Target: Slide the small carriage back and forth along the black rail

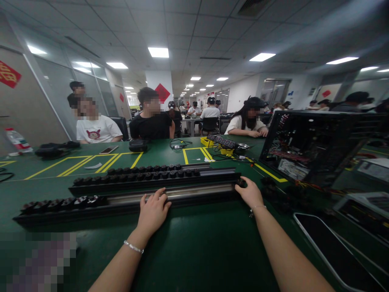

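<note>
on a green table (200,251) the left hand (154,209) rests on the near black rail (197,189), the right hand (251,192) pinches a small black part (242,183) at its right end; two more rails (217,178) lie just beyond, an open computer case (304,148) far right, a phone (331,247) near right

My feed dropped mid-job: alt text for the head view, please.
Left hand touches a long black rail with a silvery channel, right hand at its right end. Black pieces line its left end; green tabletop beneath.
</note>
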Motion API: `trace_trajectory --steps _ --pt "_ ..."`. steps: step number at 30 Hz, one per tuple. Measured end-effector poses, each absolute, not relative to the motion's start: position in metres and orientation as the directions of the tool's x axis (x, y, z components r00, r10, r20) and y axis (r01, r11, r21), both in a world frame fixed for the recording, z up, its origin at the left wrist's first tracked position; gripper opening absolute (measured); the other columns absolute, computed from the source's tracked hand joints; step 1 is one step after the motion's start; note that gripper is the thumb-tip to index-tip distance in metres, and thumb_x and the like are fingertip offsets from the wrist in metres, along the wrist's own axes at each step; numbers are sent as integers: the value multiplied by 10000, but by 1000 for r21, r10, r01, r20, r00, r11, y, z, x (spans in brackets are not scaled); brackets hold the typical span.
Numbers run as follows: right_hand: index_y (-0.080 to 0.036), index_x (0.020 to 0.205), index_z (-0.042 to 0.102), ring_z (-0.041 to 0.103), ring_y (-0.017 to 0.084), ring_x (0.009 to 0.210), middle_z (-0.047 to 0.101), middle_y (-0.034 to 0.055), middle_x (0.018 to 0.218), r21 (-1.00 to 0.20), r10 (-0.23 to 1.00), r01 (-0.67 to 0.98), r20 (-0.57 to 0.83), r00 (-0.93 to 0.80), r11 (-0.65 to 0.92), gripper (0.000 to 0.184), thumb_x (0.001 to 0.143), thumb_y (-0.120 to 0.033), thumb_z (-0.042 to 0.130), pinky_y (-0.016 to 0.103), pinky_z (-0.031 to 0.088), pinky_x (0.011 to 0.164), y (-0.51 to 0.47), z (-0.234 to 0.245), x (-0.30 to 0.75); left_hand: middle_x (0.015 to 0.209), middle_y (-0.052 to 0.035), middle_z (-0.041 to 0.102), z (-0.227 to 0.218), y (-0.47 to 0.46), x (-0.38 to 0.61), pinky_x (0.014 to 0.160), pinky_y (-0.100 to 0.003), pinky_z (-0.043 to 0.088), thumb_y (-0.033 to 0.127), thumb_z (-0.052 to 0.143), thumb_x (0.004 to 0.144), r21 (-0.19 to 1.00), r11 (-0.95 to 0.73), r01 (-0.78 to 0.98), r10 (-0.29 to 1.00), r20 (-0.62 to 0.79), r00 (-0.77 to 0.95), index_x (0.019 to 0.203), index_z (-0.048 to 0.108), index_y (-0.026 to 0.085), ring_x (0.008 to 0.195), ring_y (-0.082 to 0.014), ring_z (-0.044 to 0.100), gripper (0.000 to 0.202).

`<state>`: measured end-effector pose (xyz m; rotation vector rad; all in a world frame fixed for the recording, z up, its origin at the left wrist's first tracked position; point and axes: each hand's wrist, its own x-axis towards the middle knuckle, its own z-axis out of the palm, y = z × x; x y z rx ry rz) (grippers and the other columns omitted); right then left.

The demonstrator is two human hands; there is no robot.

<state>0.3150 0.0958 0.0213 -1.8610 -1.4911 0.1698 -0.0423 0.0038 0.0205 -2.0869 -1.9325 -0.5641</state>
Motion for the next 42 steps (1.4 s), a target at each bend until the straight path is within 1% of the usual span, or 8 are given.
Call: trace_trajectory --steps 3,8,10,19,23,28,38,42 --pt "-181 1196 563 543 241 1075 575 108 1192 -630 891 774 313 328 -63 534 698 -372 537 335 416 914 94 24 316 1342 -28 505 22 3 -41 1031 -537 235 367 413 856 92 -87 992 905 423 40 901 597 256 1054 -222 561 219" --pt "-215 1204 559 582 239 1008 619 80 1135 -685 888 718 246 387 -123 523 703 -362 539 329 445 851 94 26 320 1340 -27 508 23 2 -41 1026 -542 238 363 409 860 92 -92 992 905 423 45 906 593 259 1047 -222 564 216" --pt "-220 1196 565 588 238 996 627 73 1128 -697 885 707 249 394 -119 518 697 -359 547 328 448 838 95 25 322 1341 -30 507 23 2 -41 1028 -540 237 364 413 857 95 -91 991 905 424 43 907 597 260 1049 -223 563 217" --pt "-226 1197 572 594 237 979 637 60 1121 -689 885 714 248 393 -123 519 694 -354 546 328 451 823 96 25 324 1339 -22 510 25 1 -40 1011 -543 251 364 413 860 85 -89 992 908 417 46 904 588 255 1044 -227 567 211" --pt "-229 1179 591 606 228 937 654 56 1075 -684 878 720 267 397 -117 506 688 -343 549 310 459 785 96 26 325 1338 -26 512 25 1 -40 1018 -538 246 360 411 864 90 -87 992 909 414 42 902 586 253 1035 -218 568 208" --pt "-237 1170 607 619 233 882 672 60 1017 -670 863 724 257 434 -165 490 697 -342 533 308 464 737 95 27 328 1344 -31 506 25 1 -40 1025 -533 238 356 415 859 95 -91 991 906 421 43 898 591 253 1053 -220 559 208" --pt "-216 1163 607 620 229 894 671 67 1030 -682 850 716 283 444 -147 494 695 -356 536 313 467 777 96 23 328 1334 -24 514 24 1 -41 1021 -528 245 359 409 858 99 -96 990 903 428 45 897 602 262 1047 -222 566 220" --pt "-211 1129 631 619 236 889 677 75 995 -675 850 717 264 456 -175 470 701 -373 524 321 468 779 97 22 331 1339 -31 509 24 1 -42 1023 -530 243 360 401 863 101 -95 990 905 424 44 894 596 258 1050 -219 562 222"
